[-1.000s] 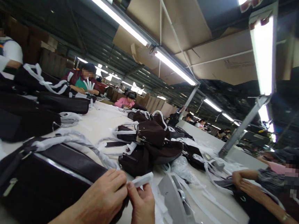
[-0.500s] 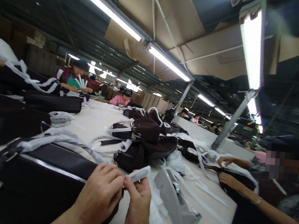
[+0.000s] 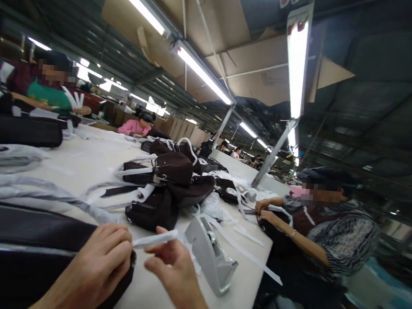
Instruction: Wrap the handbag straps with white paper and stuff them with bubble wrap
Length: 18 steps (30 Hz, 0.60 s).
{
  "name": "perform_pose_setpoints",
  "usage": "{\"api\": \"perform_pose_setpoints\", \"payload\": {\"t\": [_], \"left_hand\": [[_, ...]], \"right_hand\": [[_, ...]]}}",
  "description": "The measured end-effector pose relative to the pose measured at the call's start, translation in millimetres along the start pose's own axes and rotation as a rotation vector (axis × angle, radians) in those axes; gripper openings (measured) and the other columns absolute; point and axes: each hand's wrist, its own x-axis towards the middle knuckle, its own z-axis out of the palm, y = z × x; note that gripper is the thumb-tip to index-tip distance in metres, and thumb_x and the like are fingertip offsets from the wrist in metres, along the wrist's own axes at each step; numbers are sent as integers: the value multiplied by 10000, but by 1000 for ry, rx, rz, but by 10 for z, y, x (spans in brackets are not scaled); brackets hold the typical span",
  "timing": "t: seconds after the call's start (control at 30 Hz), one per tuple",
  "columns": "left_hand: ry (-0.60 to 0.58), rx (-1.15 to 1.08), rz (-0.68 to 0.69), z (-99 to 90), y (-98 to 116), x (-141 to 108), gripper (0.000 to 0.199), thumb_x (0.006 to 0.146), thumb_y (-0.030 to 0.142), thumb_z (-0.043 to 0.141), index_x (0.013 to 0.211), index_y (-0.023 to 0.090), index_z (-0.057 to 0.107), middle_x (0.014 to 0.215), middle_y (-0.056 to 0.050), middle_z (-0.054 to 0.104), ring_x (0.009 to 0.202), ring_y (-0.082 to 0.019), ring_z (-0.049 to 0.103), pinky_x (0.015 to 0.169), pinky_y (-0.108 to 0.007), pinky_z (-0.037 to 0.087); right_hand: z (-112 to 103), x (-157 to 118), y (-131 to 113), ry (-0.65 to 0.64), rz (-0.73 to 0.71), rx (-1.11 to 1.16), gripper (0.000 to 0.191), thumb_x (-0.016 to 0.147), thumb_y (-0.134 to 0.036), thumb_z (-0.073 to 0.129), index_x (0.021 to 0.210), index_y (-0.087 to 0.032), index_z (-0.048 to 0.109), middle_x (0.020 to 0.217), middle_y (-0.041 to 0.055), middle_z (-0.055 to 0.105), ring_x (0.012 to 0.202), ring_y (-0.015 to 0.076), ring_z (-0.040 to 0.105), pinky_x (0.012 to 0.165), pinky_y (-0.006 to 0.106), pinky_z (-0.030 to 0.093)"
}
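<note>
My left hand point(image 3: 97, 263) is closed at the right end of a dark bag point(image 3: 33, 228) with a silvery zip, its fingers pinching one end of a white wrapped strip point(image 3: 153, 240). From there the strip sticks out to the right. My right hand point(image 3: 177, 272) is beside its free end, thumb and fingers apart, with the fingertips partly behind the strip. Whether they touch it I cannot tell. A grey tape dispenser point(image 3: 207, 255) stands just beyond my right hand. White wrapping covers the bag's long handle point(image 3: 54, 196).
A heap of dark bags point(image 3: 175, 180) lies mid-table, white strips point(image 3: 244, 249) to its right. At the right table edge a co-worker point(image 3: 329, 228) handles a dark bag. Other people sit across the white table point(image 3: 87, 146). A metal post point(image 3: 273, 153) rises behind.
My right hand has loosened its pinch, and its thumb has moved away from the strip. My left hand stays closed on the strip's end. The view has turned to the right.
</note>
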Motion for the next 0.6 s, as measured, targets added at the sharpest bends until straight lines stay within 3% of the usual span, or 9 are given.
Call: {"api": "perform_pose_setpoints", "payload": {"t": [0.03,0.1,0.17,0.27,0.33,0.43,0.6], "left_hand": [[5,-1,-2,-4,-15,5,219,938,52,470,800,202,550,819,-6,596,826,-170,539,810,-296,438],[0,0,-10,-4,-45,6,217,941,63,472,796,202,554,821,-7,598,820,-169,543,812,-295,443],[-19,-6,-19,4,-70,0,224,944,74,468,781,203,553,819,-11,600,811,-170,545,798,-292,447],[-19,-20,-24,18,-94,-7,231,949,91,464,772,209,553,813,-11,604,810,-172,548,796,-285,452],[-4,-19,-22,23,-99,-5,225,949,99,467,778,213,559,816,-9,611,819,-172,555,807,-280,454],[3,-10,-13,20,-102,0,214,944,102,478,785,213,568,824,-7,620,827,-170,563,815,-275,455],[-9,-4,5,1,-107,0,203,945,80,476,814,204,568,850,-14,610,855,-168,548,834,-272,433]], "right_hand": [[-285,35,2,52,-56,-264,433,787,-501,672,1083,-185,677,889,27,734,816,205,666,799,329,510],[-911,126,9,195,-40,-419,385,869,-513,554,1008,-183,695,963,65,730,937,241,652,906,373,472],[-1481,217,41,276,36,-546,310,918,-457,540,875,-186,685,876,59,707,897,238,633,902,393,460],[-2002,283,155,226,218,-686,319,939,-385,623,701,-174,625,725,-2,646,783,187,634,834,381,499],[-2114,278,250,144,334,-709,322,963,-390,620,742,-155,635,718,-22,649,710,155,642,770,356,533],[-2102,260,346,55,438,-691,300,983,-401,595,848,-141,661,793,-3,685,717,147,665,737,340,562],[-2103,346,322,47,516,-710,211,959,-344,640,972,-135,673,950,32,702,781,154,671,700,318,575]]}}
